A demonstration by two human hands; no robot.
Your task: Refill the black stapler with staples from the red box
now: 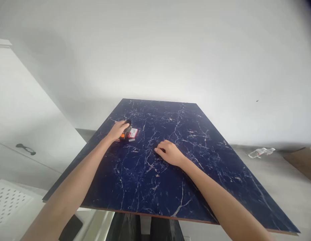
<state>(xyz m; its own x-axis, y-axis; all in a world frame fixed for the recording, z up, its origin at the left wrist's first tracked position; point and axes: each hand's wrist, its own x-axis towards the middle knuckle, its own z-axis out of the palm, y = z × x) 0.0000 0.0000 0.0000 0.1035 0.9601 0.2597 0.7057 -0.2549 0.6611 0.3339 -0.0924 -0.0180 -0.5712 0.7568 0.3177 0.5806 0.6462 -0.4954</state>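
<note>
My left hand (117, 130) lies at the far left of the dark blue marble tabletop (155, 187), its fingertips on or just behind a small black object (128, 123). Beside that hand is a tight cluster: an orange item (122, 135), a red and white small box (133, 133) and a short grey piece (131, 140). The hand partly hides the cluster, so I cannot tell whether it holds anything. My right hand (169, 153) rests on the bare marble to the right of the cluster, its fingers curled and holding nothing.
A white cabinet (27, 113) with a dark handle (25, 149) stands at the left. A perforated white panel (8, 201) lies at lower left. On the grey floor at right are a clear plastic bottle (260, 152) and a brown cardboard sheet (303, 163).
</note>
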